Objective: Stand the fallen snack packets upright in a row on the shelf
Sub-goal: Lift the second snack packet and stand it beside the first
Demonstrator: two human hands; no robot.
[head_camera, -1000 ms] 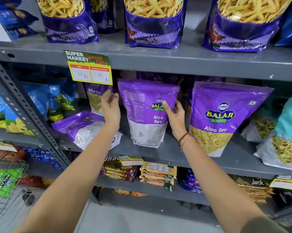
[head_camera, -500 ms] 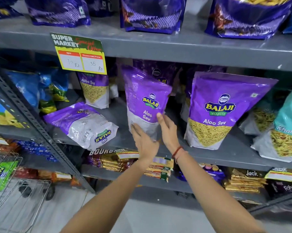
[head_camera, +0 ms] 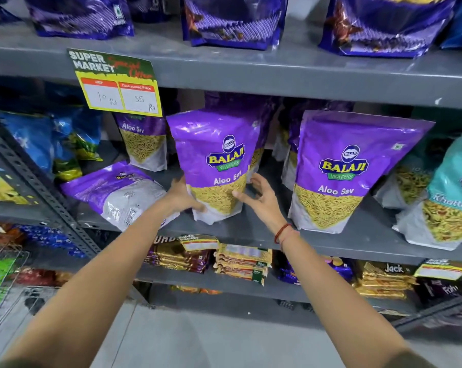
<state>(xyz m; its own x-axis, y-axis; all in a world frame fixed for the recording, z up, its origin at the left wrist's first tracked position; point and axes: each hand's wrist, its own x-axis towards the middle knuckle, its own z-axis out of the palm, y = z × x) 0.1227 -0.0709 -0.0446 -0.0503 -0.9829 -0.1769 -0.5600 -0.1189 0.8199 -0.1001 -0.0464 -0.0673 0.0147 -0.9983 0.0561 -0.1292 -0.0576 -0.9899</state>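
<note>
The left hand (head_camera: 183, 193) grips the lower left edge of an upright purple packet (head_camera: 214, 166) on the grey shelf (head_camera: 251, 229), its fingers hidden behind, while the right hand (head_camera: 259, 193), fingers spread, hovers beside the packet's right edge, contact unclear, and a fallen packet (head_camera: 113, 192) lies left.

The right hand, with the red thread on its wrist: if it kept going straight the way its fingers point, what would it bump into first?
Most likely the upright purple Aloo Sev packet: the right hand sits open at its right edge, thumb touching the front. Depth is unclear.
</note>
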